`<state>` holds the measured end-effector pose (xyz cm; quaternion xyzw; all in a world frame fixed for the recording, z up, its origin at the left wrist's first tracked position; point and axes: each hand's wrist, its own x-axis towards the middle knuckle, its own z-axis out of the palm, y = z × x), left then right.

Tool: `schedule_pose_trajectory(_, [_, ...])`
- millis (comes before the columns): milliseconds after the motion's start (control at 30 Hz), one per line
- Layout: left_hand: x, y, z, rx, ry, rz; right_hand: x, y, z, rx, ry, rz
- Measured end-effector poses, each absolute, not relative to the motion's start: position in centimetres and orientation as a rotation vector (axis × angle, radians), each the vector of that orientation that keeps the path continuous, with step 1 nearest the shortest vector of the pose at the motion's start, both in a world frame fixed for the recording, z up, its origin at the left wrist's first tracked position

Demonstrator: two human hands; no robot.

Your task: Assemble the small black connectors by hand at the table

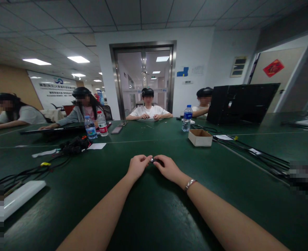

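Observation:
Between my two hands is a small black and silver piece [152, 160], too small for me to name its kind. My left hand [138, 166] pinches its silver end between thumb and fingertips. On the other side, my right hand [169, 168] closes thumb and fingers on its dark end. Both hands are over the green table [154, 216], in front of me, with fingertips nearly touching. Part of the piece is hidden by my fingers. A silver bracelet [190, 185] circles my right wrist.
A small cardboard box [199, 140] stands beyond my right hand, with a water bottle [187, 118] behind it. Two bottles [102, 124], black cables [74, 145] and a white slab-like object [23, 198] are to the left. More cables [258, 155] and a monitor [243, 104] occupy the right. Several people sit around.

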<state>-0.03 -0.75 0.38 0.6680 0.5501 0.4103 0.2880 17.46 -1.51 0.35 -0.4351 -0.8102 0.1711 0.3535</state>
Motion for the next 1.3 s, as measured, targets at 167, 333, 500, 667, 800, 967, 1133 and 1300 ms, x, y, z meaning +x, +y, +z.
schedule_pose_trajectory(167, [0.1, -0.9, 0.7, 1.762, 1.551, 1.088, 17.2, -2.0, 0.6, -1.091, -2.125, 0.336])
schedule_pose_trajectory(333, [0.0, -0.7, 0.6, 1.750, 1.591, 1.092, 17.2, -2.6, 0.9, -1.081, -2.125, 0.272])
schedule_pose_trajectory(500, [-0.1, -0.4, 0.1, 1.766, 1.509, 1.151, 17.1, -2.7, 1.2, -1.089, -2.098, 0.307])
schedule_pose_trajectory(667, [-0.2, -0.4, 0.0, 1.760, 1.307, 1.193, 17.3, -2.1, 1.1, -1.128, -2.028, 0.439])
schedule_pose_trajectory(800, [-0.1, -0.7, 0.3, 1.781, 1.114, 1.225, 17.5, -1.7, 1.0, -1.139, -1.963, 0.565])
schedule_pose_trajectory(967, [0.1, -0.7, 0.4, 1.733, 0.980, 1.294, 17.5, -1.4, 0.9, -1.140, -1.884, 0.824])
schedule_pose_trajectory(1133, [0.3, -0.8, 0.8, 1.652, 0.860, 1.268, 17.6, -0.9, 0.9, -1.094, -1.772, 1.137])
schedule_pose_trajectory(1300, [0.7, -1.3, 1.4, 1.658, 0.799, 1.245, 18.2, -0.4, 1.3, -1.080, -1.698, 1.330])
